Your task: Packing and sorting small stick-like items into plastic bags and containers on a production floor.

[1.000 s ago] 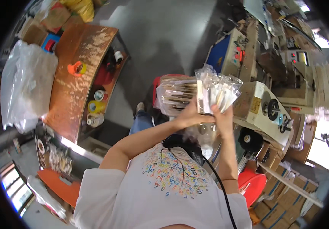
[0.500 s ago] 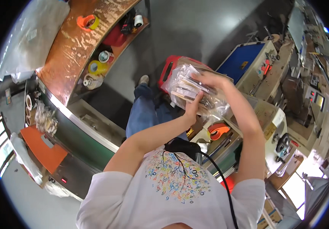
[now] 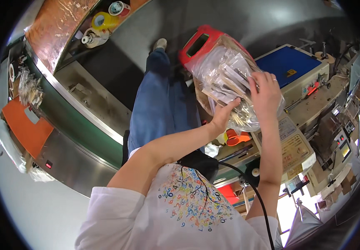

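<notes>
A heap of slim clear plastic packets (image 3: 234,79) lies in a larger clear bag (image 3: 213,62) lining a cardboard box. The packets hold narrow pale and dark sticks, too small to name. My left hand (image 3: 226,114) grips the near side of the heap, thumb on top and its other fingers mostly hidden under the packets. On the right side of the heap, my right hand (image 3: 266,93) has its fingers bent round packets, thumb toward the middle.
The box rests on a red plastic seat (image 3: 198,43). Beyond it is a machine with a blue top (image 3: 288,62). An orange tape dispenser (image 3: 236,137) lies just nearer than my left hand. On the left shelf are tape rolls (image 3: 104,21) and a white bottle (image 3: 94,38).
My view has shifted, and the heap appears larger and further right. My right hand has moved from the top of the packets to their right side. My left hand stays at the near side.
</notes>
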A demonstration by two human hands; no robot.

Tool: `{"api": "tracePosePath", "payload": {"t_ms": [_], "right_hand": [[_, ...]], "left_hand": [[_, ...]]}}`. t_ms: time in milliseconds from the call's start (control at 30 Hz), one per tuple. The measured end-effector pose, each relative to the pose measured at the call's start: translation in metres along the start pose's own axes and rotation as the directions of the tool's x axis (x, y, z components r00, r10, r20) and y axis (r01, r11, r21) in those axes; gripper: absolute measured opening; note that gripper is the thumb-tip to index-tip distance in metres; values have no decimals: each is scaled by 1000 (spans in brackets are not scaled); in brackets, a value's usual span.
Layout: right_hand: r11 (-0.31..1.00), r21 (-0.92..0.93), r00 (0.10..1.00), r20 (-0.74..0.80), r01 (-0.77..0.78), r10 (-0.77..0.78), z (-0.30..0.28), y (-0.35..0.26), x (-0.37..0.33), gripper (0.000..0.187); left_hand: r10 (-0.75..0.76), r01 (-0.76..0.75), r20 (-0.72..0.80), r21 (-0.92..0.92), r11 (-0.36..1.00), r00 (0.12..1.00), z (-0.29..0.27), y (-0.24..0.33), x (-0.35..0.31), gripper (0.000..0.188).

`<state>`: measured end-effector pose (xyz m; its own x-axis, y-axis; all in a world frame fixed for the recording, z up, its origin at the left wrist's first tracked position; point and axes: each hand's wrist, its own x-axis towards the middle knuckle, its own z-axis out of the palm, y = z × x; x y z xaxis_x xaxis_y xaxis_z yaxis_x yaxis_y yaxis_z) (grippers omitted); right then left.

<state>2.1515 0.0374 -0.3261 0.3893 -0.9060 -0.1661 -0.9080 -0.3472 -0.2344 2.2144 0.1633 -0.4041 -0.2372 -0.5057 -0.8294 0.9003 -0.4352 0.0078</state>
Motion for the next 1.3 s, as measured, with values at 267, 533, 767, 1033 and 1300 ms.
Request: {"api": "tracePosePath", "payload": {"t_ms": [267, 533, 767, 1033, 1300], "right_hand": [[973, -88, 974, -55, 215, -221, 30, -9, 8, 12], [863, 494, 861, -482, 111, 165, -33, -11, -34, 21], [347, 868, 272, -259, -356, 927, -86, 66, -117, 22], [237, 622, 424, 170, -746, 890, 21, 67, -114, 36], [105, 731, 255, 98, -674, 962, 51, 62, -106, 30]], "left_hand": [[214, -239, 175, 141, 961, 961, -6, -3, -1, 47], [200, -320, 259, 610, 725, 945, -39, 1, 21, 45], [-241, 239, 15, 65, 969, 970, -24, 20, 21, 36], [-272, 265, 46, 123, 956, 961, -10, 21, 18, 42], [-212, 200, 22, 252, 947, 977, -1, 27, 15, 51]]}}
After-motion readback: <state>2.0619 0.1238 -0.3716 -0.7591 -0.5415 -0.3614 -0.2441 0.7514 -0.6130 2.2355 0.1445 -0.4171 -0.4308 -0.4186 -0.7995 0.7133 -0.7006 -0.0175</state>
